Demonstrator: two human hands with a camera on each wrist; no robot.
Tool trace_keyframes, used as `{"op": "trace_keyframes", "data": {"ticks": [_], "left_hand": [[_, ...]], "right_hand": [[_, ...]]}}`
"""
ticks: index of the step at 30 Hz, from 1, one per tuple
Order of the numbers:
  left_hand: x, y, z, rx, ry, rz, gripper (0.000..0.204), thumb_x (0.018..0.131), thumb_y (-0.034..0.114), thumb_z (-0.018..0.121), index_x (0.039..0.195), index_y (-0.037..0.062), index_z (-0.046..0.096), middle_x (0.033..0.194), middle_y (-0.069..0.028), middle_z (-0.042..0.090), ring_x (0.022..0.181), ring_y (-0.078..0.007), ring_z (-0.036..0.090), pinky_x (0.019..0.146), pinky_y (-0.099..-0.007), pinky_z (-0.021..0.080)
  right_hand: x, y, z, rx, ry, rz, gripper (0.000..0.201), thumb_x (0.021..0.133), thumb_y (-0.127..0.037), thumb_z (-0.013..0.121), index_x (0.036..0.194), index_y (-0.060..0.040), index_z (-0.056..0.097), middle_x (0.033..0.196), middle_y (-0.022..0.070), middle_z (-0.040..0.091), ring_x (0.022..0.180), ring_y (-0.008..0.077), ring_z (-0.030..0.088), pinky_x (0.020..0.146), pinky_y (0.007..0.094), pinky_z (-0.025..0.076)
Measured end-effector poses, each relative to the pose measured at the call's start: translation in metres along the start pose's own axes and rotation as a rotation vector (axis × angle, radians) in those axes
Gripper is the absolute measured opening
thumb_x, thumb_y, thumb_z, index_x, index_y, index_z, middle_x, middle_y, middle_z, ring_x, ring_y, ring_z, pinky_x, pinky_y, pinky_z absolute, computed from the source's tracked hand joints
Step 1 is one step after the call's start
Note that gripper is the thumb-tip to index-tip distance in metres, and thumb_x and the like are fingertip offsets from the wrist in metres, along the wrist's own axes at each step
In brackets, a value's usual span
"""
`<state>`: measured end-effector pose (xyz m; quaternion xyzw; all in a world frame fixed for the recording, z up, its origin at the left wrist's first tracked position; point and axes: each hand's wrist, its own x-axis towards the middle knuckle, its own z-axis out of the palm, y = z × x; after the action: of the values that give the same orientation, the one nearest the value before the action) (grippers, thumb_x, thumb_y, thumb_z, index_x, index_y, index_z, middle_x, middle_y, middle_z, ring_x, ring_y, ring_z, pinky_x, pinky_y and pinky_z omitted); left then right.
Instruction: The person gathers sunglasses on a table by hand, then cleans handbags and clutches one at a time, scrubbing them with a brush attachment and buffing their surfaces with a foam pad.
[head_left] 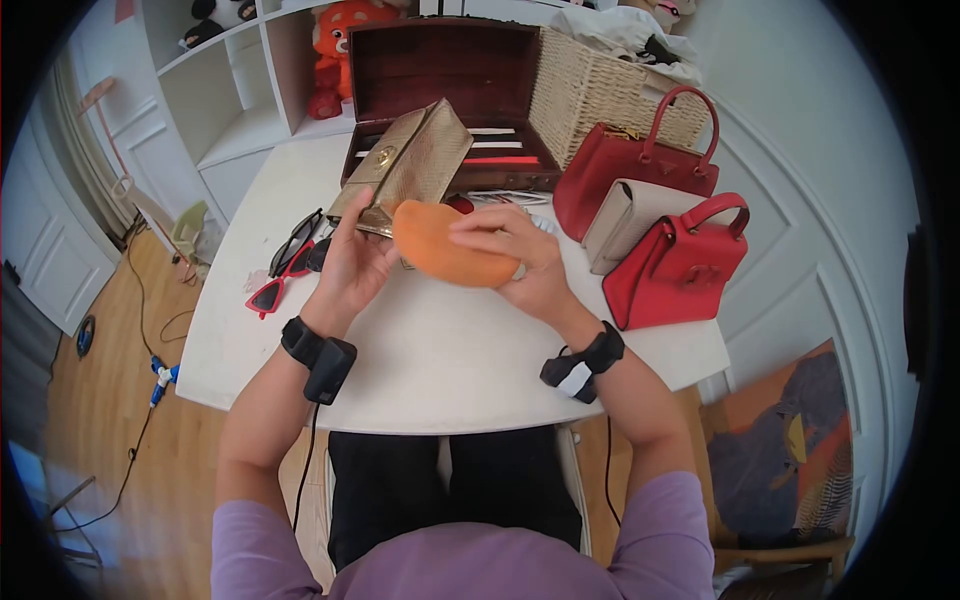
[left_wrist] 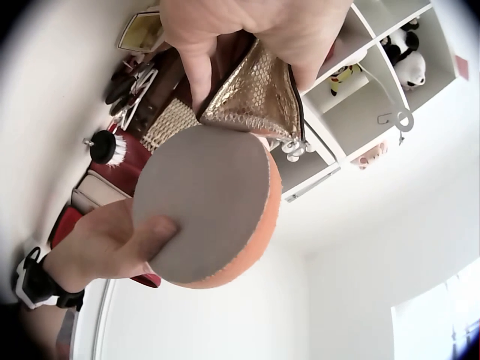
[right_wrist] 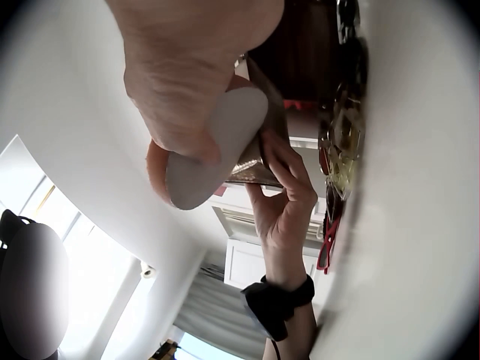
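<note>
My left hand grips a gold snakeskin-look clutch bag by its near end, thumb on one side and fingers on the other. The bag is tilted up over the table, with a round clasp on its flap. In my right hand is a thick round orange polishing pad, pinched between fingers and thumb. Its flat grey backing faces the left wrist camera, with the right thumb pressed on it. The pad's edge overlaps the near end of the bag in the head view.
An open dark red wooden case stands at the back, beside a wicker basket. Right of my hands are a dark red handbag, a beige bag and a bright red handbag. Sunglasses lie left on the white table.
</note>
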<state>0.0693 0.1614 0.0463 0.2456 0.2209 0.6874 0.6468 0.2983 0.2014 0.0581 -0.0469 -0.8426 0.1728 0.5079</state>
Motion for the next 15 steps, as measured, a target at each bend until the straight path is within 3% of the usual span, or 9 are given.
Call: {"op": "trace_keyframes", "data": {"ticks": [2, 5, 6, 8, 10, 12, 13, 14, 15], "left_hand": [[-0.002, -0.003, 0.003, -0.013, 0.025, -0.025, 0.054, 0.100, 0.032, 0.054, 0.141, 0.0008, 0.037, 0.133, -0.0149, 0.055, 0.122, -0.0277, 0.057, 0.097, -0.0459, 0.055], [-0.009, -0.004, 0.011, 0.206, -0.109, -0.069, 0.053, 0.100, 0.027, 0.054, 0.142, 0.0007, 0.036, 0.134, -0.0160, 0.054, 0.122, -0.0300, 0.057, 0.095, -0.0524, 0.055], [-0.011, -0.005, 0.014, 0.228, -0.127, -0.073, 0.053, 0.099, 0.025, 0.054, 0.142, 0.0010, 0.035, 0.135, -0.0160, 0.053, 0.122, -0.0307, 0.057, 0.094, -0.0542, 0.055], [-0.011, -0.007, 0.015, 0.247, -0.146, -0.079, 0.053, 0.099, 0.024, 0.054, 0.143, 0.0014, 0.035, 0.135, -0.0159, 0.053, 0.122, -0.0315, 0.057, 0.092, -0.0560, 0.055], [-0.008, -0.009, 0.011, 0.333, -0.133, 0.031, 0.051, 0.097, 0.022, 0.056, 0.140, 0.0021, 0.038, 0.132, -0.0143, 0.054, 0.120, -0.0290, 0.058, 0.093, -0.0537, 0.055], [-0.009, -0.010, 0.010, 0.434, -0.071, 0.091, 0.049, 0.096, 0.021, 0.058, 0.138, 0.0024, 0.039, 0.130, -0.0130, 0.056, 0.119, -0.0265, 0.059, 0.092, -0.0519, 0.056], [-0.010, -0.011, 0.010, 0.537, -0.011, 0.151, 0.047, 0.095, 0.020, 0.059, 0.135, 0.0027, 0.041, 0.127, -0.0116, 0.057, 0.117, -0.0239, 0.060, 0.091, -0.0500, 0.057], [-0.010, -0.012, 0.011, 0.537, -0.010, 0.152, 0.047, 0.095, 0.020, 0.059, 0.135, 0.0027, 0.041, 0.127, -0.0116, 0.057, 0.117, -0.0239, 0.060, 0.091, -0.0500, 0.057], [-0.011, -0.012, 0.011, 0.503, 0.024, 0.173, 0.048, 0.094, 0.019, 0.062, 0.134, 0.0031, 0.041, 0.125, -0.0107, 0.057, 0.112, -0.0208, 0.061, 0.085, -0.0442, 0.058]], "right_hand": [[-0.001, 0.005, -0.006, 0.086, 0.026, 0.050, 0.044, 0.069, 0.004, 0.077, 0.111, -0.0091, 0.073, 0.111, 0.0067, 0.069, 0.105, 0.0230, 0.062, 0.092, 0.0328, 0.048], [-0.003, 0.017, -0.017, 0.033, 0.447, 0.356, 0.031, 0.083, -0.003, 0.074, 0.113, -0.0019, 0.070, 0.111, 0.0096, 0.068, 0.104, 0.0208, 0.062, 0.091, 0.0307, 0.049], [-0.003, 0.021, -0.021, 0.032, 0.452, 0.358, 0.031, 0.083, -0.003, 0.074, 0.113, -0.0019, 0.070, 0.111, 0.0096, 0.068, 0.104, 0.0208, 0.062, 0.091, 0.0307, 0.049], [0.002, 0.023, -0.029, -0.083, 0.704, 0.342, 0.030, 0.086, -0.005, 0.073, 0.115, 0.0000, 0.068, 0.116, 0.0088, 0.067, 0.106, 0.0192, 0.061, 0.093, 0.0295, 0.047], [0.006, 0.018, -0.032, -0.236, 0.683, 0.260, 0.039, 0.079, 0.000, 0.074, 0.117, -0.0040, 0.068, 0.118, 0.0065, 0.066, 0.108, 0.0215, 0.060, 0.096, 0.0316, 0.045], [0.006, 0.010, -0.029, -0.586, 0.410, 0.031, 0.048, 0.069, 0.005, 0.071, 0.114, -0.0109, 0.071, 0.117, 0.0025, 0.067, 0.110, 0.0240, 0.059, 0.099, 0.0371, 0.043], [0.006, 0.008, -0.025, -0.584, 0.409, 0.031, 0.048, 0.069, 0.005, 0.071, 0.114, -0.0109, 0.071, 0.117, 0.0025, 0.067, 0.110, 0.0240, 0.059, 0.099, 0.0371, 0.043], [0.005, 0.006, -0.021, -0.584, 0.242, -0.075, 0.051, 0.064, 0.006, 0.068, 0.111, -0.0141, 0.072, 0.115, 0.0008, 0.067, 0.110, 0.0250, 0.059, 0.098, 0.0397, 0.043], [0.005, 0.003, -0.017, -0.581, 0.076, -0.179, 0.055, 0.059, 0.006, 0.066, 0.107, -0.0172, 0.074, 0.114, -0.0008, 0.067, 0.109, 0.0259, 0.059, 0.097, 0.0422, 0.043]]}}
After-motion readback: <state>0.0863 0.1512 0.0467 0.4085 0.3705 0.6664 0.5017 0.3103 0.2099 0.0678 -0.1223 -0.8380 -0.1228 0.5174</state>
